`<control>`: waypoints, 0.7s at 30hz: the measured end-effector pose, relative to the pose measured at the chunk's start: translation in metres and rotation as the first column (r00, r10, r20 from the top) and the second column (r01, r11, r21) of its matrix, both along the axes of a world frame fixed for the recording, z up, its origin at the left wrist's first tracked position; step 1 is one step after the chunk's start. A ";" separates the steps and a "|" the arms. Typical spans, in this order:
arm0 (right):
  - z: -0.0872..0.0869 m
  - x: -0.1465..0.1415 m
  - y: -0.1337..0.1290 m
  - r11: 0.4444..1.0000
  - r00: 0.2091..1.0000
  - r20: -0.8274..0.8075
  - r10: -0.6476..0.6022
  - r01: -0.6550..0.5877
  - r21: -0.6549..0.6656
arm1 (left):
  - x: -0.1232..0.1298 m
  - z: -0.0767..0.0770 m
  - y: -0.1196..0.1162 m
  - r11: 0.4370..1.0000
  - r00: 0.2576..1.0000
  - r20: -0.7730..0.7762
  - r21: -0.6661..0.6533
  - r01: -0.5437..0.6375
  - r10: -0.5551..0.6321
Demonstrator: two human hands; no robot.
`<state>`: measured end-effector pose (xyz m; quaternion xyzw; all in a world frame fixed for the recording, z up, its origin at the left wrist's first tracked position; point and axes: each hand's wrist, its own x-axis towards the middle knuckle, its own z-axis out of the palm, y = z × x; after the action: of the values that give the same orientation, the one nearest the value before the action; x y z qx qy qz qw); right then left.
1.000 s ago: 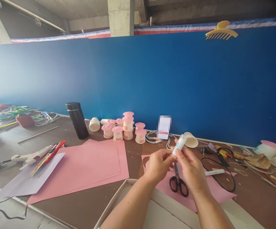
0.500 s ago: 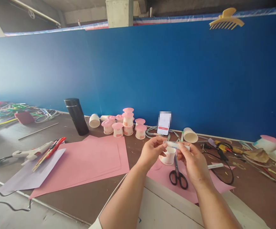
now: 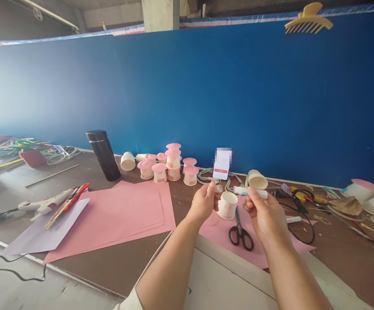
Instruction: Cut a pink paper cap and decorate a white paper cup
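My right hand (image 3: 266, 217) grips a slim white glue stick (image 3: 241, 190), held level with its end pointing left. Its clear cap (image 3: 218, 188) is pinched in my left hand (image 3: 202, 201), apart from the stick. Just below and between the hands stands a white paper cup (image 3: 227, 206), upright with its open mouth up. Black-handled scissors (image 3: 241, 238) lie beside the cup, on pink paper (image 3: 217, 232).
Cups with pink paper discs (image 3: 159, 171) stand against the blue partition (image 3: 187, 94), near a black flask (image 3: 104, 156) and a propped phone (image 3: 221, 165). Pink sheets (image 3: 119, 219), a glue gun (image 3: 46, 203) and a red cutter (image 3: 73, 198) lie left. Cables (image 3: 299, 206) clutter the right.
The cap has come off the glue stick. My hands have moved apart, the left with the cap, the right with the stick.
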<state>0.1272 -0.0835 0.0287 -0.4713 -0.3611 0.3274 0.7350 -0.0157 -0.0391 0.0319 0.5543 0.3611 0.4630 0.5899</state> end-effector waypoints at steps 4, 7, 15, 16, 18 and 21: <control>0.004 0.005 0.000 1.000 0.991 -0.132 0.016 -0.018 -0.010 | -0.009 -0.005 0.009 0.983 0.954 -0.234 0.041 -0.181 0.185; 0.002 0.008 0.002 0.997 0.986 -0.153 -0.067 0.063 -0.032 | -0.020 -0.014 0.021 0.898 0.726 -0.529 0.268 -0.349 0.439; -0.013 0.017 0.013 0.970 0.958 -0.171 -0.229 0.209 -0.124 | -0.030 -0.031 0.033 0.916 0.153 -0.923 0.309 -0.255 0.354; -0.014 0.017 0.014 0.966 0.955 -0.174 -0.241 0.218 -0.139 | -0.029 -0.031 0.032 0.903 0.125 -0.914 0.348 -0.253 0.387; -0.016 0.017 0.015 0.963 0.955 -0.158 -0.252 0.231 -0.140 | -0.026 -0.031 0.030 0.861 0.129 -0.866 0.444 -0.246 0.483; -0.020 0.014 0.016 0.972 0.965 -0.133 -0.225 0.213 -0.103 | -0.018 -0.031 0.025 0.809 0.352 -0.731 0.557 -0.189 0.585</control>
<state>0.1414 -0.0672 0.0090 -0.5154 -0.2381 0.2930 0.7693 -0.0342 -0.0141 0.0013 0.7077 0.6376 0.2968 0.0670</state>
